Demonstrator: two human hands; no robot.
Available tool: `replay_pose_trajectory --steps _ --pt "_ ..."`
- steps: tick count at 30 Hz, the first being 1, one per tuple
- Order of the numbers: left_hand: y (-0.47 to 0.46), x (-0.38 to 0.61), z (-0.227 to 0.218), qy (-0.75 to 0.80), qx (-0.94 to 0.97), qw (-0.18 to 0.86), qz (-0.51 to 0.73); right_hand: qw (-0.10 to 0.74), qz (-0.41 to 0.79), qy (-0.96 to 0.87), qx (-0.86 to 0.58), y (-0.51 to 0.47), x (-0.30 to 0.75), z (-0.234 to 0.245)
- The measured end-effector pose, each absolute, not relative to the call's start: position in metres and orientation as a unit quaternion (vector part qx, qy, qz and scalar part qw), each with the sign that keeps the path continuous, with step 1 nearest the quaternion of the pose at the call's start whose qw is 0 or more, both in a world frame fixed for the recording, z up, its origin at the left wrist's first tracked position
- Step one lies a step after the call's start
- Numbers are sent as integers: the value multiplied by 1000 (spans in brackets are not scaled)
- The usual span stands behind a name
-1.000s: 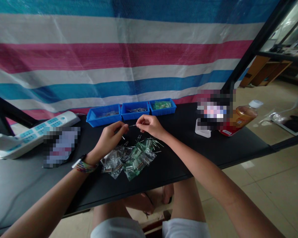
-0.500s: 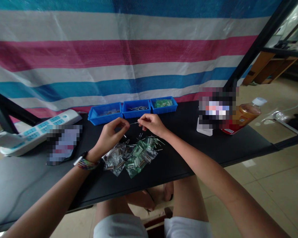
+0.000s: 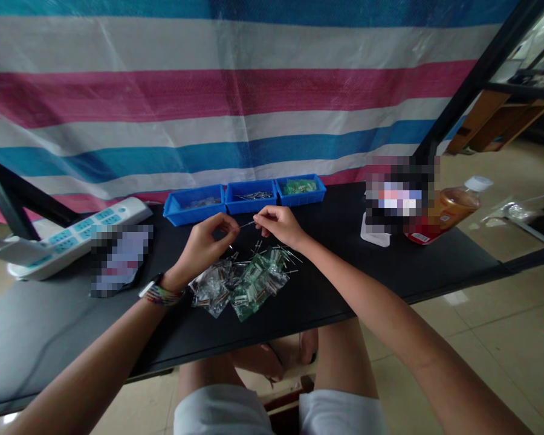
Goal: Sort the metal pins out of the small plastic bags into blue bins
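A thin silvery metal pin (image 3: 247, 224), resembling a blind rivet, spans the gap between my two hands above the table. The thumb and fingertips of my right hand (image 3: 278, 225) pinch its right end. At its left end, the thumb and fingers of my left hand (image 3: 212, 238) are closed in a pinch; the exact contact there is too small to see well. Below my hands lies a pile of small clear plastic bags (image 3: 211, 287) and green plastic bags (image 3: 254, 290) with metal pieces inside. Several loose metal pins (image 3: 291, 255) stick out around the pile.
Three blue bins stand in a row behind my hands: a left bin (image 3: 172, 211), a middle bin (image 3: 249, 205) with loose pins, and a right bin (image 3: 315, 194) with green bags. A power strip (image 3: 86, 232) lies left; a drink bottle (image 3: 453, 208) lies tilted at right.
The whole view has shifted slightly. Both hands keep nearly the same pose around the pin, and the pile and bins look unchanged.
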State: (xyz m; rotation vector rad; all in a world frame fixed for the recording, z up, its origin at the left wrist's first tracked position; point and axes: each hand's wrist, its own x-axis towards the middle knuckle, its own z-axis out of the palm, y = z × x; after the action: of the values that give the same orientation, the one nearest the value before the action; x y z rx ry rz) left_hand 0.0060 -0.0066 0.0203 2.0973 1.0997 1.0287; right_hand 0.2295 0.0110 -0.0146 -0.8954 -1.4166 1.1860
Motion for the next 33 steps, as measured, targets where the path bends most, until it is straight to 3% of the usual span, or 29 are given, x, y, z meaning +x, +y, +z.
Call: replay_pose_trajectory --steps 17,27,33 --pt "-1 4 16 433 783 263 361 519 518 -587 -344 9 232 -10" --pt "25 -26 19 399 862 257 179 679 336 -485 -438 28 241 -19" --pt "30 -26 13 379 877 251 157 634 342 -534 -443 33 242 -24"
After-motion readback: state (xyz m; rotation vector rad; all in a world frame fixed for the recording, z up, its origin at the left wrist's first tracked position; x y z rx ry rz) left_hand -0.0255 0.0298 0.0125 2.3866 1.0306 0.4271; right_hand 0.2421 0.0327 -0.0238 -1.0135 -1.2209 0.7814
